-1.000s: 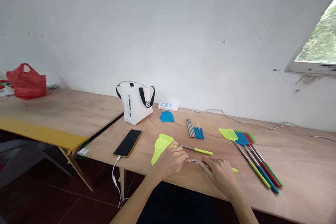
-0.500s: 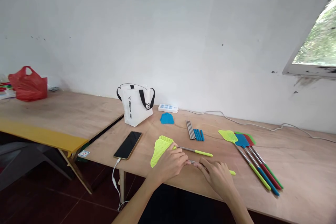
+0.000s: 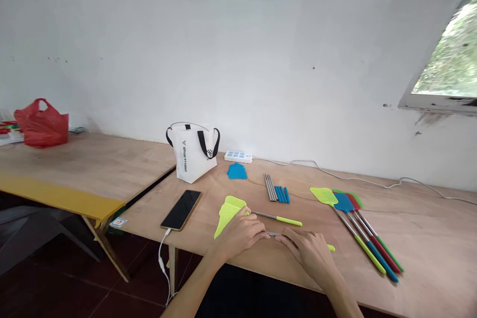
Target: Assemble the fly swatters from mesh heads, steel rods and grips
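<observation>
Both my hands grip a yellow-green fly swatter [image 3: 224,217] just above the table's front edge. My left hand [image 3: 240,232] is closed at the head end, hiding where head meets rod. My right hand [image 3: 305,251] is closed farther along the grey metal rod [image 3: 274,233], and the handle's tip [image 3: 331,248] pokes out beyond it. Just behind lies a second yellow-green swatter [image 3: 288,221], its head partly covered by the first. Farther back are grey metal rods [image 3: 270,188], blue handles [image 3: 282,194] and blue swatter heads [image 3: 237,171].
Several complete swatters [image 3: 367,238] lie fanned out on the right. On the left are a phone [image 3: 181,209] with a white cable and a white bag [image 3: 194,154]. A power strip [image 3: 238,156] sits by the wall. A red plastic bag [image 3: 41,126] rests on the other table.
Both hands keep their hold with hardly any movement. The held swatter's head appears slightly more tilted, and the whole view has shifted a little.
</observation>
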Motion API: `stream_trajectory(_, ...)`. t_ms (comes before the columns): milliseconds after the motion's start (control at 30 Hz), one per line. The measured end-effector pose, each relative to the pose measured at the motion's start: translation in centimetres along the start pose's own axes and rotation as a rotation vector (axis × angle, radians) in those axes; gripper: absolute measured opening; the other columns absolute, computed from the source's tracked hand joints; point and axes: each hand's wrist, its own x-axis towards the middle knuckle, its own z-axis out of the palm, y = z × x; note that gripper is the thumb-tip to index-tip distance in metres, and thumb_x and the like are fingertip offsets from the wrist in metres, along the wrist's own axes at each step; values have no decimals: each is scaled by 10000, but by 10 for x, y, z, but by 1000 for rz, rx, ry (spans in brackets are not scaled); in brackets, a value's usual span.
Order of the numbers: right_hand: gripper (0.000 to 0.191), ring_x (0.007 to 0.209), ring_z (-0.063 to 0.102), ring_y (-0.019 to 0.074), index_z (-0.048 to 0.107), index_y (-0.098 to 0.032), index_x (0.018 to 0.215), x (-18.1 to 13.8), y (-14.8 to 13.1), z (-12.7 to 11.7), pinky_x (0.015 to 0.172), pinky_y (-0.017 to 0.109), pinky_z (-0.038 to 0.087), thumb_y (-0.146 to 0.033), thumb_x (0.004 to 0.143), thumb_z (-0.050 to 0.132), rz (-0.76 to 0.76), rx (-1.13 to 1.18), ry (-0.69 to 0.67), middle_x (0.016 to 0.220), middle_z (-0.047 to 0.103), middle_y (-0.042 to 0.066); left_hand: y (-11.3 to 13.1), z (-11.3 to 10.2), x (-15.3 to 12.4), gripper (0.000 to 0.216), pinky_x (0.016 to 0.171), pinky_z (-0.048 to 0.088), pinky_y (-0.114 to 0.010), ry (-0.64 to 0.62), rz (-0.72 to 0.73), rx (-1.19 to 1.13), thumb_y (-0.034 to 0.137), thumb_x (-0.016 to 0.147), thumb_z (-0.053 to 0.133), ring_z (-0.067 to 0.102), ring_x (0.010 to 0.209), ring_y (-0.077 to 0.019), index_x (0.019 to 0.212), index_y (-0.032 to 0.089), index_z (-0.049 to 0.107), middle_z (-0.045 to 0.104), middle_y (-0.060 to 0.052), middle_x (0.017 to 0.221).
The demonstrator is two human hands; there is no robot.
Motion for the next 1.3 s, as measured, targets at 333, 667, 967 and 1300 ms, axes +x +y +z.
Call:
stream_trajectory(333, 508, 736, 710, 220, 745, -284, 823, -13, 64, -25, 656, 301, 464, -539, 1035, 360, 168, 102, 51, 792, 759, 51, -47, -35, -17, 338, 893, 356, -344, 20, -70, -9, 308, 1062, 496, 613, 715, -136, 813, 205, 699, 739, 29, 777)
stream_trajectory(667, 595, 833, 689, 240, 773, -309, 857, -58, 150, -13, 829, 402, 455, -761, 932, 394, 297, 55, 239, 923, 770, 38, -46, -56, -21, 346, 863, 329, -349, -19, -107, 18, 295, 1071, 469, 582, 733, -143, 845, 218, 720, 746, 25, 793)
stream_trajectory(967, 542, 695, 634, 203, 771, -307, 827, -57, 139, -26, 774, 374, 487, -769, 885, 494, 366, 151, 167, 889, 766, 21, -35, -75, -17, 328, 1025, 329, -393, 42, -126, 49, 280, 1062, 488, 609, 804, -147, 830, 234, 716, 726, 41, 802)
stream_trajectory(1300, 513, 801, 695, 236, 798, -338, 883, -43, 107, -38, 695, 323, 526, -754, 890, 497, 406, 270, 78, 997, 784, 19, -28, -71, -14, 373, 1008, 346, -386, 68, -93, 174, 262, 1086, 407, 568, 670, -137, 810, 201, 650, 696, 31, 737)
